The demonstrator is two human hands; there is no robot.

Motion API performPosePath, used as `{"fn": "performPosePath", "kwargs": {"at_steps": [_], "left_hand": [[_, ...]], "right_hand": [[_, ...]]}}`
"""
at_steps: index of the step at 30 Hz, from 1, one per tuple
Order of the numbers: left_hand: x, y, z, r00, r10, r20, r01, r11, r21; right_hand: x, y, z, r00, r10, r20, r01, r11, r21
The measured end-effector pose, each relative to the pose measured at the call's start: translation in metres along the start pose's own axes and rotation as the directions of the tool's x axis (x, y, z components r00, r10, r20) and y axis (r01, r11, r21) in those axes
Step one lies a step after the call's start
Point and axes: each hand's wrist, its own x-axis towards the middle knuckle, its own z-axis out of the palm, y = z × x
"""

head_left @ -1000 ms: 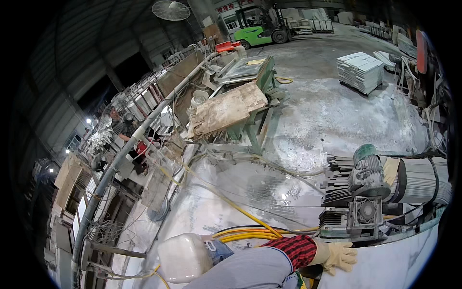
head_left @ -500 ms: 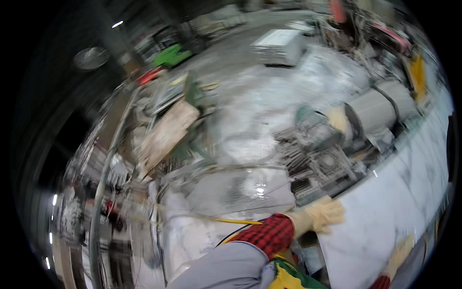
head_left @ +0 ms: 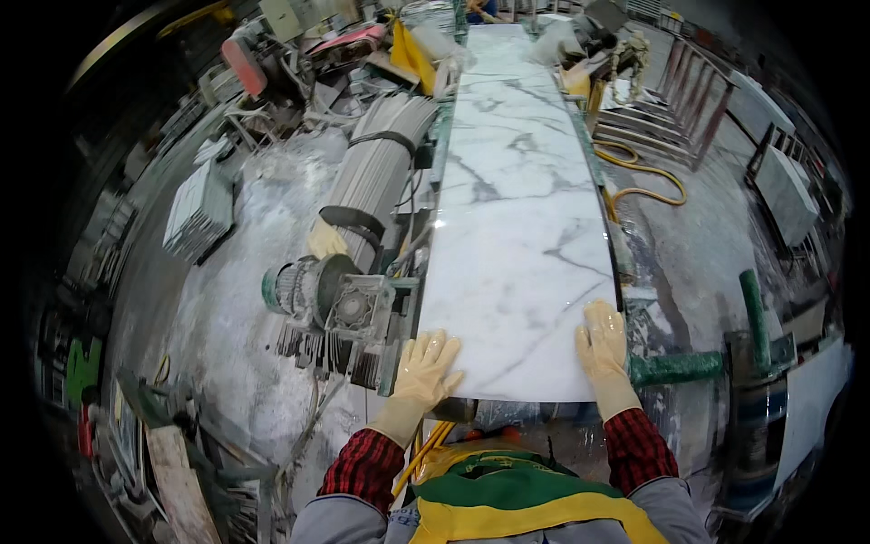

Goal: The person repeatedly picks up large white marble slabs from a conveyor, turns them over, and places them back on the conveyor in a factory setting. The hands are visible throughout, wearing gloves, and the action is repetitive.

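Note:
A long white marble slab [head_left: 521, 218] with grey veins lies flat and stretches away from me. My left hand [head_left: 424, 369], in a pale rubber glove, rests palm down on the slab's near left corner. The gloved right hand [head_left: 604, 344] lies flat on the near right corner, fingers spread. Neither hand grips anything. Red plaid sleeves and a green and yellow apron [head_left: 535, 499] show at the bottom.
A grey electric motor with gearbox [head_left: 335, 304] and a ribbed cylinder [head_left: 376, 172] sit left of the slab. A green bar [head_left: 675, 367] sticks out on the right. Yellow hose [head_left: 639, 177] lies on the wet floor. Metal racks [head_left: 675, 100] stand far right.
The view has swung right from the workshop floor onto the slab. Both hands have come down flat on the slab's near edge; earlier only one glove hovered by the motor.

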Motion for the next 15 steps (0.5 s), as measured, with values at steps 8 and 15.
{"fn": "performPosePath", "kwargs": {"at_steps": [8, 15], "left_hand": [[0.018, -0.011, 0.009, 0.990, 0.139, -0.031, -0.139, 0.990, -0.020], [0.076, -0.027, 0.030, 0.979, 0.153, -0.134, -0.160, 0.986, -0.050]], "right_hand": [[-0.059, -0.038, -0.035, 0.983, -0.012, -0.186, 0.018, 0.999, 0.033], [-0.109, -0.068, -0.060, 0.966, 0.110, -0.234, -0.095, 0.993, 0.072]]}}
